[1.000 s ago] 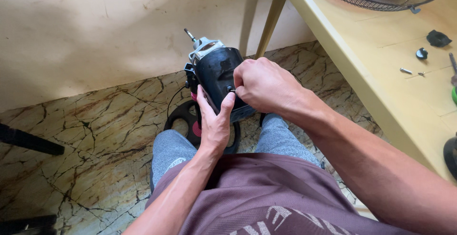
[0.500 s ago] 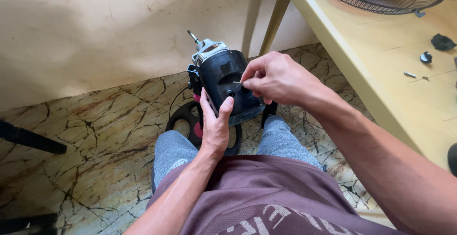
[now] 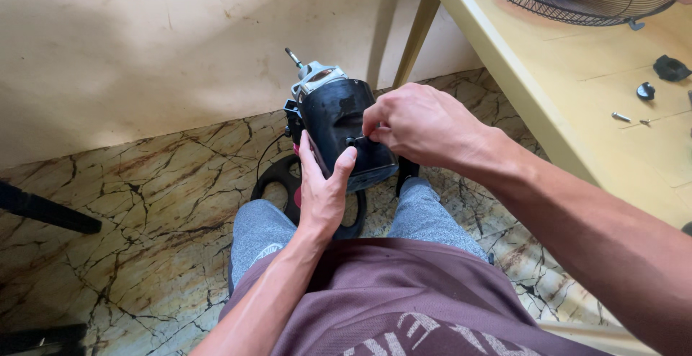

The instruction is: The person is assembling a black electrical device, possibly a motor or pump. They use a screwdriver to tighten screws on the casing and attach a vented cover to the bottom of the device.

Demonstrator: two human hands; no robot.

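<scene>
Sitting close to the wall (image 3: 144, 39), knees near the yellow counter (image 3: 577, 111) edge; open marble floor (image 3: 130, 205) to the left. Left hand (image 3: 322, 190) clamped on black fan motor housing (image 3: 339, 118) above the knees. Right hand (image 3: 418, 122) pinching a small part on its rear, fingertips hidden. Housing sitting slightly more upright than earlier.

We are looking at a glossy black motor housing (image 3: 339, 122) topped with a silver-grey metal end, a black round base (image 3: 277, 179) with a red accent, light grey trousers (image 3: 259, 233), a maroon shirt (image 3: 404, 291), beige brown-veined marble-pattern floor tiles (image 3: 144, 205), and a pale yellow table (image 3: 577, 104).
</scene>
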